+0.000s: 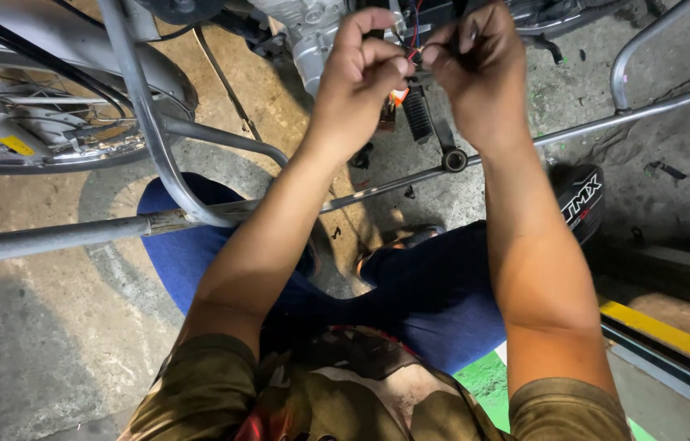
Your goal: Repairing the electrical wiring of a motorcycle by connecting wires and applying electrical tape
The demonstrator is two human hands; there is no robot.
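Both my hands are raised at the top of the head view, fingertips meeting on thin red and blue wires [414,41] that hang from the underside of a motorcycle. My left hand [361,69] pinches the wire ends between thumb and forefinger. My right hand [475,65] grips the same wires from the other side. A small orange piece [399,96] shows just below my left fingers. Behind the hands sit the grey engine casing [306,37] and a black ribbed footpeg [420,114].
A grey metal frame of tubes [149,122] crosses in front of my knees. A spoked wheel [43,131] lies at the left. A black box [585,204] stands at the right, by a yellow-edged step [663,331]. I sit on stained concrete floor [51,343].
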